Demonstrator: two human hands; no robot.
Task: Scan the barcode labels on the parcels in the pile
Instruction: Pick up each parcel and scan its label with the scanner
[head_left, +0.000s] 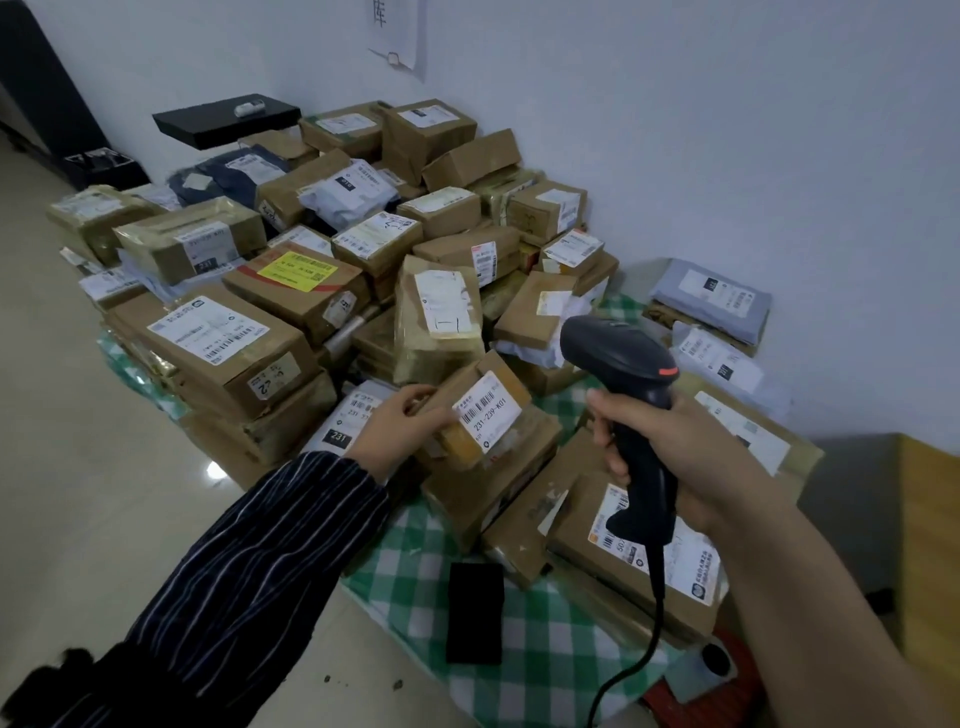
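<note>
So you're mid-job here, and I'd guess closer to the start than the end. The pile (311, 249) on the green checked cloth (519, 623) is still big. Nothing on the boxes shows which ones have already been scanned, so I can't tell the count. A few grey mailers (711, 299) sit apart at the cloth's far right edge by the wall. They could be your done stack, or not.

Your left hand (400, 426) pinches a small cardboard parcel (457, 441) by its left end, lifted over the pile's near side. It's tipped, so the barcode label (487, 410) faces up and a bit right. Its long axis runs from near-left to far-right, and the printed code line follows that.

Your right hand (654, 436) is wrapped round the handle of the corded scanner (618, 358), just right of the parcel. The handle is about upright and the nose points left and away, looking more over the label than down at it.
</note>
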